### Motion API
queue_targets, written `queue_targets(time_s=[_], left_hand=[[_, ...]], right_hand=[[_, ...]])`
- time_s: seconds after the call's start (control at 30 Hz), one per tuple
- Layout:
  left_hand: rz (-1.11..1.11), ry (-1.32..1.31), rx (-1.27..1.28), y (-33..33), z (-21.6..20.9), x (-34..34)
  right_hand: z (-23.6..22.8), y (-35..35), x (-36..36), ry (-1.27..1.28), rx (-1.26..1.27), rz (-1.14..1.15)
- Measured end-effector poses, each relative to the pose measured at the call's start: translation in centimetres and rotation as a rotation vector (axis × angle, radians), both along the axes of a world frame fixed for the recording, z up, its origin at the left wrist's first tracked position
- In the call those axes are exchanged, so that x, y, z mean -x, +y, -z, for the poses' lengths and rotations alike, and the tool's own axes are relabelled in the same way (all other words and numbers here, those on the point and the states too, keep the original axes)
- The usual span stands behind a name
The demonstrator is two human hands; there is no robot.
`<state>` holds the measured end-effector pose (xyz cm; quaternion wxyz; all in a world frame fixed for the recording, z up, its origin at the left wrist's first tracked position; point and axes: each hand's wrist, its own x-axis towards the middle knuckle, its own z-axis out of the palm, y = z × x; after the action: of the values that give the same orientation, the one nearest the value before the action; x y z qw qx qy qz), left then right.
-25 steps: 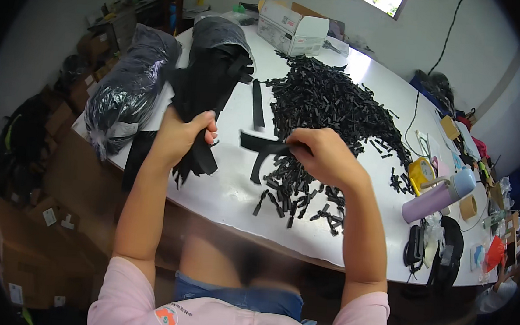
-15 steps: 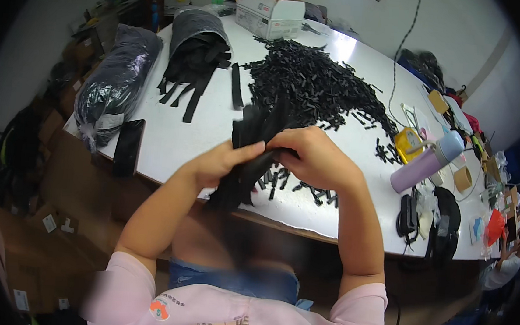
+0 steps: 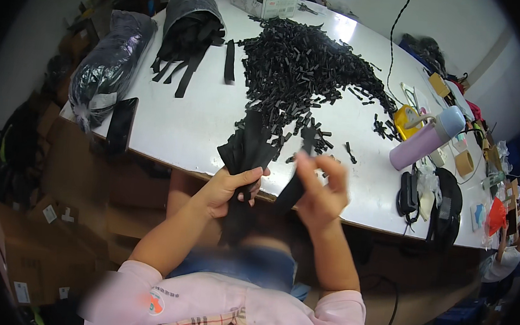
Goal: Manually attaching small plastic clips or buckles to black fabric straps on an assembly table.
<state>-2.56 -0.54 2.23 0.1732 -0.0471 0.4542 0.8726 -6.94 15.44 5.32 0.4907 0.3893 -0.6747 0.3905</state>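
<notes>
1. So, I've got a bundle of black strips (image 3: pixel 245 155) across the table's near edge, bottom ends hanging over my lap. My left hand (image 3: pixel 224 190) is wrapped around it.
2. My right hand (image 3: pixel 324 195) is just right of that, pinching one loose strip (image 3: pixel 291 192), I think. It's blurry.
3. Progress? Partway at best, I'd say: that strip is apart from the bundle, but loads more poke out of the open bag (image 3: pixel 193 1) toward the far left corner. The full bag (image 3: pixel 113 53) along the left edge looks unopened.
4. Huge pile of little black pieces (image 3: pixel 304 62) mid-table; can't tell finished from unfinished there.
5. White table (image 3: pixel 170 134), purple bottle (image 3: pixel 420 144) and tape roll (image 3: pixel 463 162) toward the right edge, white box (image 3: pixel 263 1) at the far edge.
6. Cardboard boxes (image 3: pixel 38 261) on the floor left, pale wall (image 3: pixel 452 43) behind, somebody (image 3: pixel 502 262) off right.
</notes>
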Motion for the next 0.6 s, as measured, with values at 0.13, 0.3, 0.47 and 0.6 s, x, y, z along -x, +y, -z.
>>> queue_targets(time_s=[0.13, 0.3, 0.47, 0.6], left_hand=[[0.020, -0.095, -0.290, 0.3, 2.2, -0.4], [-0.055, -0.026, -0.205, 0.6, 3.6, -0.9], [0.013, 0.040, -0.138, -0.3, 3.6, -0.9], [0.003, 0.002, -0.136, -0.8, 3.8, -1.2]], right_hand=[[1.9, -1.5, -1.8, -0.171, -0.387, -0.097], [3.6, -1.9, -3.4, -0.301, -0.532, 0.094], [4.5, -2.0, -3.7, -0.421, -0.489, 0.056], [5.4, -1.8, -3.7, -0.632, -0.300, -0.245]])
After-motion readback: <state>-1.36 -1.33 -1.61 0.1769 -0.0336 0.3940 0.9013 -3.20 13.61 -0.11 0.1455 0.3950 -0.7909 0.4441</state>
